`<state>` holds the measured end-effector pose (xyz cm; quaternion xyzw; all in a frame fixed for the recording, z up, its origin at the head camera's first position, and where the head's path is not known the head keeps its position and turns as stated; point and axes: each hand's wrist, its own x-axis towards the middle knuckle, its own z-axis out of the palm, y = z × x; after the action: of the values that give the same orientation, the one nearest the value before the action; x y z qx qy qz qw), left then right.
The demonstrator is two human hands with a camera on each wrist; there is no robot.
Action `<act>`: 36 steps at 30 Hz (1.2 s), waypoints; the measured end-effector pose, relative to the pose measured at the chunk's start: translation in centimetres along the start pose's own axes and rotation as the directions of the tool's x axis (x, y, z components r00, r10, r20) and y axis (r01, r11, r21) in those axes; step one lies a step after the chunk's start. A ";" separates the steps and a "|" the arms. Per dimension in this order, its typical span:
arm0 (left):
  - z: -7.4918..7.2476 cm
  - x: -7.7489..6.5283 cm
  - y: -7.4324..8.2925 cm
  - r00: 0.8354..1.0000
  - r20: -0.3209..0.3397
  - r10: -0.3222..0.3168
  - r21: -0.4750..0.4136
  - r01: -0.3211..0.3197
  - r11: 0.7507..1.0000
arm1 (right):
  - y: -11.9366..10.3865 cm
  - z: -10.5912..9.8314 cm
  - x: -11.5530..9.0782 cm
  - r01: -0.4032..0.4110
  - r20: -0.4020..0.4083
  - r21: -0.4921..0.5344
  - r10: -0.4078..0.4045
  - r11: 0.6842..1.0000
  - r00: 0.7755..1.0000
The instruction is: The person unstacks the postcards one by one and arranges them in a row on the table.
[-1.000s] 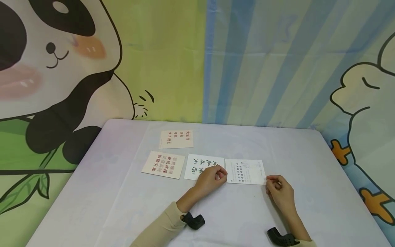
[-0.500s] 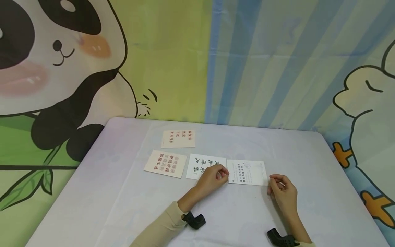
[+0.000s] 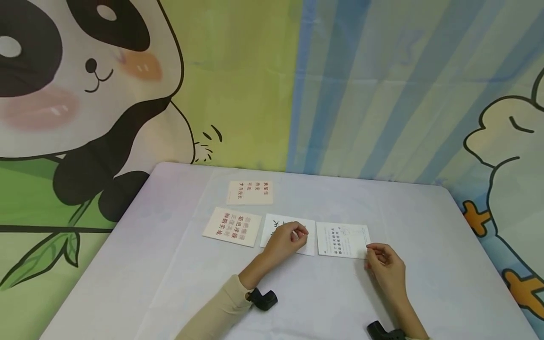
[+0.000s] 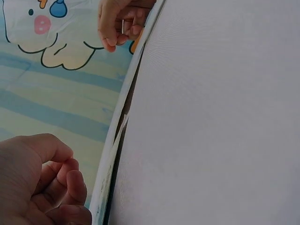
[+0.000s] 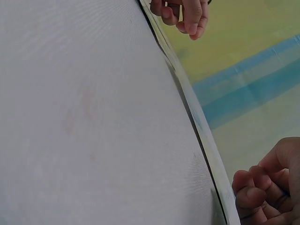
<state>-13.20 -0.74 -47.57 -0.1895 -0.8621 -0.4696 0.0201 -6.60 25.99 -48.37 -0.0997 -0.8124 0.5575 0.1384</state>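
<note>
Four-sided paper cards printed with Chinese characters lie on the table. My left hand [image 3: 284,243] hovers over a white card [image 3: 311,237] with black lettering, hiding much of its print; thumb and fingers curl loosely with nothing between them. To the right of it lies another white card [image 3: 343,241] with small dark text. My right hand [image 3: 388,268] has its fingertips right at that card's right edge, fingers loosely bent. In the left wrist view my left fingers [image 4: 70,173] show bare, close beside a card edge seen side-on.
A cream card [image 3: 232,226] with red lettering lies left of the white ones. Behind it lies another cream card [image 3: 250,192]. A pale cloth covers the table [image 3: 199,293], and a printed panda and cloud backdrop [image 3: 238,85] hangs behind.
The head view has shifted slightly. My left hand has moved left, uncovering the lower right corner of the black-lettered card. My right hand has moved left to the other white card's edge.
</note>
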 end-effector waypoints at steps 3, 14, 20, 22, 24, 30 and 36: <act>-0.3 0.0 -0.2 1.000 0.009 -0.016 -0.011 0.016 1.000 | 0.1 0.4 0.0 0.011 0.008 -0.009 -0.011 1.000 1.000; -1.8 0.1 -1.1 0.999 -0.042 -0.002 -0.004 0.002 1.000 | -0.2 1.8 0.3 0.067 -0.015 0.064 -0.066 0.996 0.998; -3.1 0.1 -1.8 0.997 -0.059 -0.054 -0.005 0.054 0.999 | -1.4 2.7 0.3 0.068 -0.022 0.104 -0.066 0.992 0.998; -3.5 0.2 -2.0 0.995 -0.071 -0.069 -0.006 0.069 0.998 | -2.4 2.9 0.1 0.086 -0.025 0.109 -0.084 0.990 0.996; -3.7 0.3 -2.2 0.993 -0.083 -0.080 -0.015 0.079 0.997 | -3.6 3.0 -0.1 0.120 -0.021 0.112 -0.118 0.986 0.993; -4.7 0.4 -2.7 0.989 -0.113 -0.093 -0.024 0.091 0.996 | -3.8 3.7 0.2 0.139 0.013 0.106 -0.141 0.985 0.990; -5.8 0.5 -3.2 0.986 -0.133 -0.098 0.011 0.100 0.995 | -2.1 4.8 0.9 0.165 0.031 0.138 -0.171 0.977 0.985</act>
<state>-15.61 -6.88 -46.80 -0.1147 -0.8713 -0.4739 0.0558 -9.07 21.26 -47.97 -0.0091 -0.7812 0.5995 0.1740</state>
